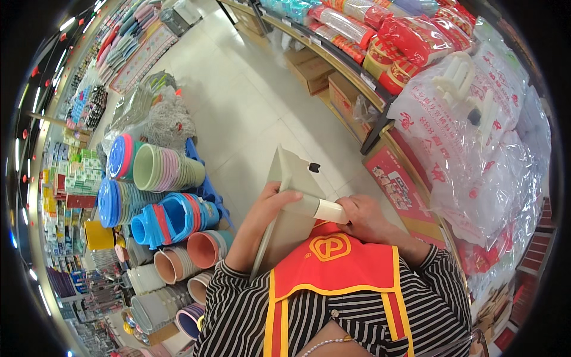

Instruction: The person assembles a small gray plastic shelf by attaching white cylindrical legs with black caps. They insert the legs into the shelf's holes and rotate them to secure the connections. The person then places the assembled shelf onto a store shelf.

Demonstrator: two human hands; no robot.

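Note:
Close to my chest I hold a pale beige plastic dustpan [291,232], tilted on edge. My left hand [266,205] is closed round its left side, the thumb lying across the top. A short cream-coloured tube-like piece [331,210] sticks out to the right from the pan. At the end of that piece the fingers of my right hand [367,217] are bent and pressed together on it; their tips are partly hidden. A small black clip [314,168] sits on the dustpan's far wall.
Nested plastic buckets [163,169] and blue basins [178,220] are stacked on the left, with grey mop heads [169,119] behind. At right stands a shelf with red-wrapped packs [410,41] and clear plastic bags [464,137]. Cardboard boxes [309,71] line its base beside the tiled aisle [238,89].

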